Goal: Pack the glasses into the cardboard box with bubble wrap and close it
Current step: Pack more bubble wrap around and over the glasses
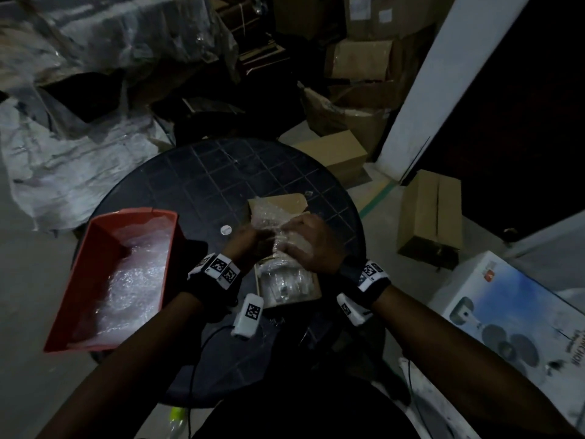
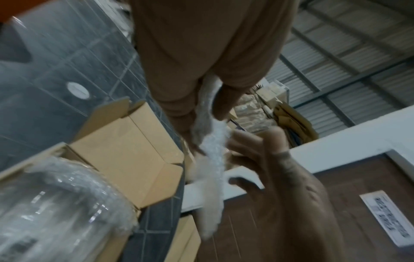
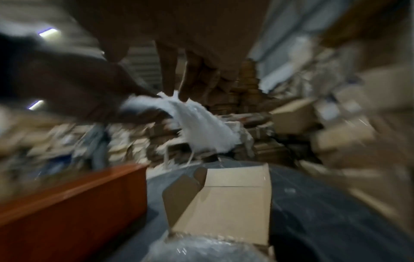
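While the red tray (image 1: 79,280) is sitting leftmost, the left hand (image 1: 245,240) and right hand (image 1: 311,239) are pinching one bubble wrap sheet (image 1: 272,220) together above the wrapped glasses (image 1: 285,280) in the open cardboard box (image 1: 286,202), risking tearing it.

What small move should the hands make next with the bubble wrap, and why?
Probably lower the bubble wrap onto the glasses in the box. Both the left hand and right hand pinch the sheet above the open box, the wrapped glasses already lie inside, and the lid flap still stands open.
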